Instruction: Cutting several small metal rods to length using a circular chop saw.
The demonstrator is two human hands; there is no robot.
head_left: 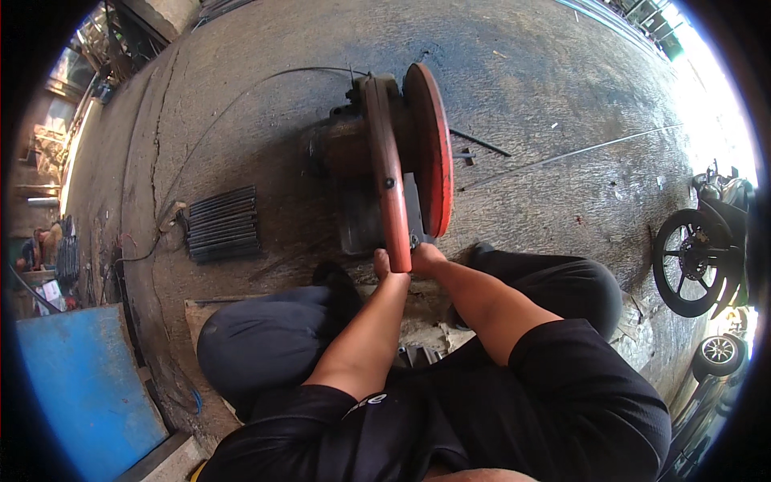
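A cut-off saw stands on the floor in front of me, with a long reddish handle arm (pixel 391 201) pointing toward me. Its round red guard (pixel 440 161) rises on the right side. Both my hands are low at the near end of the saw, under the handle's tip. My left hand (pixel 384 263) is just left of the handle, its thumb side showing and its fingers hidden. My right hand (pixel 426 258) is on the other side, near the saw's base, its fingers also out of sight. What either hand holds is hidden.
Left of the saw lies a neat row of dark metal bars (pixel 223 223). A thin cable (pixel 213 120) curves from the saw to the left. A dark short rod (pixel 482 143) and a long thin rod (pixel 578 153) lie right. A blue panel (pixel 88 386) is lower left; a motorcycle wheel (pixel 687 263) stands right.
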